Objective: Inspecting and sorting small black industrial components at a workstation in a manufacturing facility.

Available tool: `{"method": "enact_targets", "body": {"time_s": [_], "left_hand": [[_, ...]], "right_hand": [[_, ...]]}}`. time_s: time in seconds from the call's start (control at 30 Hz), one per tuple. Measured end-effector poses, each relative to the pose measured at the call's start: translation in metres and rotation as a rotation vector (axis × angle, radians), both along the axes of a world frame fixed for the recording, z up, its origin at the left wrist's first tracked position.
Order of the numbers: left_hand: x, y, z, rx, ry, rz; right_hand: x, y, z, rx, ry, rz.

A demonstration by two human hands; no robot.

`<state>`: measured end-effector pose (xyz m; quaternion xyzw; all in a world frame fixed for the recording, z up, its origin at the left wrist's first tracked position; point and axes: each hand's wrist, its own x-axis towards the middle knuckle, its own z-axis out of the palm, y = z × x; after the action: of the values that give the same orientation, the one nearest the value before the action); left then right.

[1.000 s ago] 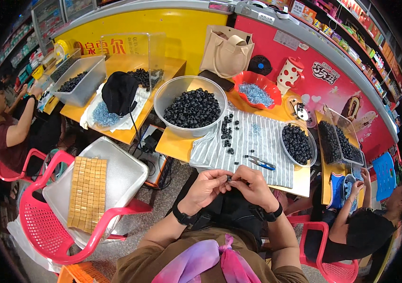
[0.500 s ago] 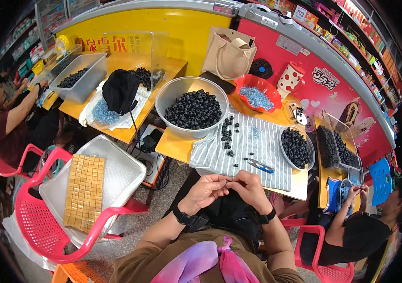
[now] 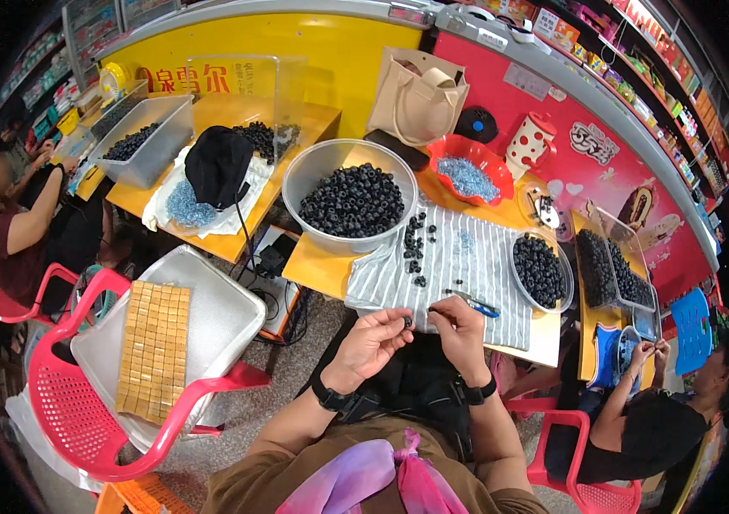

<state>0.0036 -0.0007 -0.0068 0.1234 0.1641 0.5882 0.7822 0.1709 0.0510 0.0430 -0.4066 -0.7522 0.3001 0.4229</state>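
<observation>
My left hand (image 3: 370,344) pinches a small black round piece (image 3: 407,322) at its fingertips, over the table's front edge. A short gap to the right, my right hand (image 3: 460,336) is closed with thumb and forefinger together; what it pinches is too small to make out. Just beyond the right hand lie blue-handled snips (image 3: 477,303) on a striped grey cloth (image 3: 488,265). Loose black pieces (image 3: 414,248) are scattered on the cloth beside a large clear bowl (image 3: 300,224) full of such pieces. A smaller clear tub (image 3: 568,287) at the right holds more.
Behind the cloth stand a red dish (image 3: 505,184) of small bluish clear bits, a beige bag (image 3: 420,98) and a dotted mug (image 3: 525,146). A pink chair (image 3: 65,403) is at my left. Other people work at tables on both sides.
My hands were together at the fingertips and have moved apart. A black piece now shows in my left fingers, and my right hand has shifted slightly nearer the snips.
</observation>
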Motion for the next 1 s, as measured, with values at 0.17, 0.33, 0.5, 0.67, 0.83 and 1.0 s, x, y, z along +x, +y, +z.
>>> {"method": "enact_targets", "body": {"time_s": [0.17, 0.33, 0.5, 0.67, 0.83, 1.0], "left_hand": [[0.005, -0.002, 0.011, 0.035, 0.028, -0.014], [0.012, -0.002, 0.019, 0.046, 0.069, -0.04], [0.018, -0.004, 0.018, 0.065, 0.076, -0.053], [0.02, -0.006, 0.023, 0.071, 0.108, -0.046], [0.02, -0.007, 0.027, 0.077, 0.164, -0.022], [0.02, -0.009, 0.029, 0.126, 0.21, -0.008]], "right_hand": [[-0.005, -0.042, 0.017, -0.255, 0.395, 0.097], [-0.005, -0.051, 0.014, -0.01, 0.327, -0.02], [0.0, -0.055, 0.006, 0.131, 0.252, -0.064], [0.001, -0.056, 0.005, 0.183, 0.183, -0.091], [0.001, -0.054, 0.005, 0.275, 0.131, -0.095], [0.003, -0.057, 0.009, 0.318, 0.064, -0.086]]}}
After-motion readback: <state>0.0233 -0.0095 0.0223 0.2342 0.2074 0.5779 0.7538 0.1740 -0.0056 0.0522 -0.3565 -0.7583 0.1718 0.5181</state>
